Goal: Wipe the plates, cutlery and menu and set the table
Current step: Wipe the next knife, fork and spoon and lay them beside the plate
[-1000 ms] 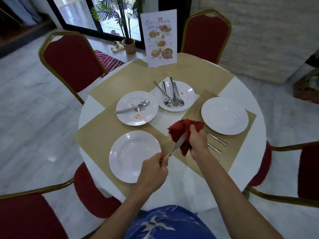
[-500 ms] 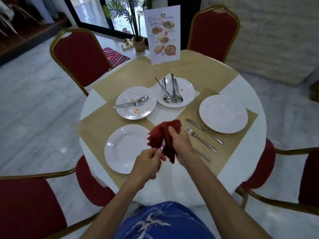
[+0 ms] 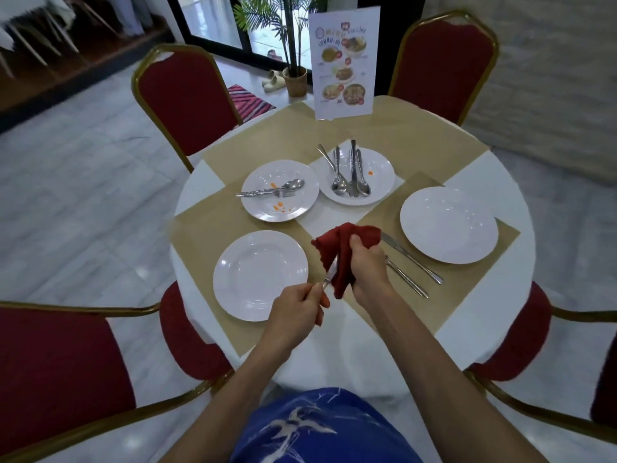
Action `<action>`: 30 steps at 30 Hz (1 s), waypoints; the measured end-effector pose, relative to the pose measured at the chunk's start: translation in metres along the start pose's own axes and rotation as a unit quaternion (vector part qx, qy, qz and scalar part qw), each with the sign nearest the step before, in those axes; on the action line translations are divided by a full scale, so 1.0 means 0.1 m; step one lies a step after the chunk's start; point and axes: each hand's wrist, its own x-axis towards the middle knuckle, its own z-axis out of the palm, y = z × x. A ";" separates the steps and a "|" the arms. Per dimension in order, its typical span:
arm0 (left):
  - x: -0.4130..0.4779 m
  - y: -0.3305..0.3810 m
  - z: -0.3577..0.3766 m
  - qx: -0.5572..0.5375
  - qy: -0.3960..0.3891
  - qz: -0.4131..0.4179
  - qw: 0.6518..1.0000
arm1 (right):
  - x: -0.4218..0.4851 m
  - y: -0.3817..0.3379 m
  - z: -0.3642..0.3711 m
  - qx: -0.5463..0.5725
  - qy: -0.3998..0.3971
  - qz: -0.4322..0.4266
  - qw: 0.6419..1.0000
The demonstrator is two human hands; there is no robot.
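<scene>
My left hand (image 3: 297, 309) grips the handle of a metal knife (image 3: 329, 277), whose blade is wrapped in a dark red cloth (image 3: 344, 252) squeezed by my right hand (image 3: 367, 262). Both are held above the table between two clean white plates: one near left (image 3: 260, 275), one at the right (image 3: 449, 225). A knife (image 3: 412, 259) and a fork (image 3: 405, 279) lie beside the right plate. Farther back, a stained plate (image 3: 280, 205) carries a spoon and fork, and another plate (image 3: 377, 185) holds several pieces of cutlery. A menu card (image 3: 344, 61) stands at the far edge.
The round white table (image 3: 484, 329) has tan placemats (image 3: 207, 235) under the plates. Red chairs with gold frames stand around it: far left (image 3: 187, 98), far right (image 3: 444, 65), near left (image 3: 56, 372) and near right (image 3: 521, 339). A potted plant (image 3: 293, 78) sits on the floor behind.
The cloth slid down the blade towards my left hand, then back out a little. Both hands drifted slightly left and nearer to me.
</scene>
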 end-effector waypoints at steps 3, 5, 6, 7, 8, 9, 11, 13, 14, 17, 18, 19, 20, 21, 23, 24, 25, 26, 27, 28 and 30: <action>0.03 0.01 -0.06 0.053 -0.025 0.025 0.998 | -0.20 0.16 0.11 -0.068 -0.095 -0.020 0.993; 0.11 0.00 -0.21 0.166 -0.033 0.040 0.985 | -0.31 0.25 0.13 -0.083 -0.128 -0.027 0.988; 0.16 -0.01 -0.31 0.212 -0.005 0.044 0.976 | -0.33 0.26 0.13 -0.076 -0.132 -0.030 0.988; 0.22 -0.01 -0.42 0.233 0.042 0.047 0.970 | -0.34 0.26 0.11 -0.062 -0.138 -0.027 0.988; 0.28 -0.01 -0.53 0.227 0.095 0.054 0.968 | -0.37 0.24 0.11 -0.050 -0.155 -0.021 0.986; 0.34 0.01 -0.63 0.203 0.139 0.066 0.967 | -0.43 0.22 0.11 -0.041 -0.183 -0.019 0.982; 0.44 0.07 -0.74 0.137 0.155 0.083 0.975 | -0.52 0.21 0.17 -0.051 -0.236 -0.022 0.970; 0.56 0.11 -0.70 0.028 0.104 0.064 0.992 | -0.60 0.23 0.24 -0.058 -0.286 -0.031 0.956; 0.63 0.12 -0.70 -0.042 0.080 0.039 0.995 | -0.61 0.25 0.26 -0.071 -0.296 -0.039 0.952; 0.87 0.11 -0.97 -0.186 0.090 -0.022 0.978 | -0.65 0.28 0.26 -0.174 -0.277 -0.058 0.943; 0.96 0.10 -1.11 -0.209 0.116 -0.030 0.971 | -0.67 0.32 0.26 -0.196 -0.276 -0.051 0.940; 1.04 0.09 -1.23 -0.218 0.145 -0.031 0.965 | -0.70 0.35 0.28 -0.200 -0.283 -0.036 0.937; 1.11 0.06 -1.31 -0.214 0.169 -0.027 0.962 | -0.72 0.38 0.31 -0.203 -0.291 -0.026 0.935; 1.14 0.02 -1.35 -0.195 0.182 -0.023 0.964 | -0.73 0.39 0.38 -0.206 -0.294 -0.017 0.933; 1.16 -0.05 -1.30 -0.133 0.154 -0.020 0.979 | -0.71 0.37 0.58 -0.212 -0.271 -0.014 0.939; 1.19 -0.10 -1.29 -0.106 0.124 -0.023 0.986 | -0.69 0.36 0.69 -0.215 -0.252 -0.023 0.943; 1.21 -0.14 -1.30 -0.090 0.104 -0.027 0.990 | -0.66 0.36 0.79 -0.224 -0.231 -0.036 0.946; 1.26 -0.17 -1.35 -0.084 0.102 -0.031 0.991 | -0.63 0.37 0.88 -0.243 -0.216 -0.048 0.944; 1.31 -0.18 -1.43 -0.077 0.121 -0.037 0.989 | -0.62 0.38 0.96 -0.273 -0.210 -0.061 0.937; 1.37 -0.18 -1.54 -0.056 0.157 -0.045 0.985 | -0.62 0.39 1.04 -0.307 -0.213 -0.076 0.924; 1.48 -0.23 -1.73 0.001 0.230 -0.065 0.971 | -0.62 0.41 1.18 -0.374 -0.226 -0.101 0.894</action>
